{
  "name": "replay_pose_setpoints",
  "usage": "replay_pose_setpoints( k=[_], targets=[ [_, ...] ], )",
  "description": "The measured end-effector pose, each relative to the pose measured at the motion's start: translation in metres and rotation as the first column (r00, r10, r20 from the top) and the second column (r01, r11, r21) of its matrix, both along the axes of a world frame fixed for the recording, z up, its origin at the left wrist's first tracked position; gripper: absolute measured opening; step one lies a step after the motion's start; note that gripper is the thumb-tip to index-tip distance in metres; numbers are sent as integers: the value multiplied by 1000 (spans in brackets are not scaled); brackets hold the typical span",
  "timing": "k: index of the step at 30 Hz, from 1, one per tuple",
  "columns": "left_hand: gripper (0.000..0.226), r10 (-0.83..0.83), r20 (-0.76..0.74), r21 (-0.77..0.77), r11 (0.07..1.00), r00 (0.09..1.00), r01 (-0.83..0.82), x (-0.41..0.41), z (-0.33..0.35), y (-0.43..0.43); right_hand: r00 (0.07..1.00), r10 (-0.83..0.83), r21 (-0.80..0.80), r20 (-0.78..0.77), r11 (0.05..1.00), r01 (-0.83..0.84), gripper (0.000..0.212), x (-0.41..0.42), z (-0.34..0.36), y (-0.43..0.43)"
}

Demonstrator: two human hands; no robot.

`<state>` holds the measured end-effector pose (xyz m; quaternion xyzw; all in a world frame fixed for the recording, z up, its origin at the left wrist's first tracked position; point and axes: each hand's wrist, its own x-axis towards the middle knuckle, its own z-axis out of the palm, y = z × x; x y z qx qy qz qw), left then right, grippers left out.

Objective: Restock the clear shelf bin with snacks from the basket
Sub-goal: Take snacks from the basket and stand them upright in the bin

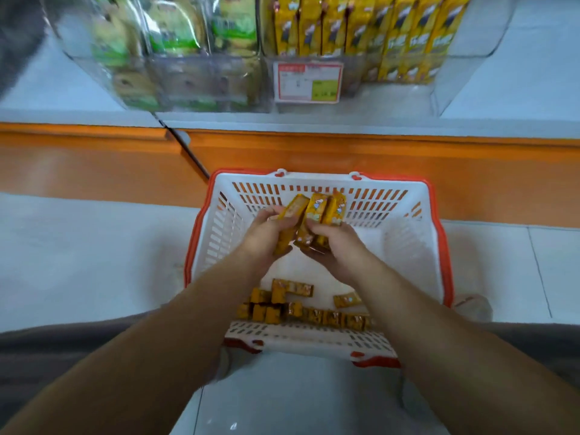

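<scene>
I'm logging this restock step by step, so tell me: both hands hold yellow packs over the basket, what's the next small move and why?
Probably lift the yellow packs up toward the clear bin. The left hand and right hand grip them together above the basket, and matching packs stand upright in that bin, seemingly with room at its right end.

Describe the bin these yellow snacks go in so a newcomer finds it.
On the white shelf above the orange ledge stand two clear bins. The right-hand bin, with a red-bordered price tag, holds upright yellow packs; its neighbour holds green ones.
</scene>
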<state>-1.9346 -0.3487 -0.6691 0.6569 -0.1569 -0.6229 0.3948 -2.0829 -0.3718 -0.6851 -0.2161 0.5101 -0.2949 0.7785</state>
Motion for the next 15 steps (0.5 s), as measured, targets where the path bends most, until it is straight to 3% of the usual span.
replay_pose_setpoints(
  k=[4, 7, 12, 15],
  targets=[
    [20, -97, 37, -41, 994, 995, 99, 8, 68, 5, 998, 47, -112, 32, 993, -43, 14, -6, 65, 1],
    [28, -171, 47, -90, 981, 984, 174, 14, 122, 14, 985, 171, -226, -33, 958, -174, 20, -13, 121, 3],
    [65, -171, 40, -206, 963, 984, 176, -1, 195, 29, 905, 375, -418, -203, 802, -426, 22, -33, 198, 19],
    [67, -138, 1, -352, 927, 990, 130, -21, 216, 33, 911, 339, -518, -235, 750, -412, 19, -41, 224, 28]
  ],
)
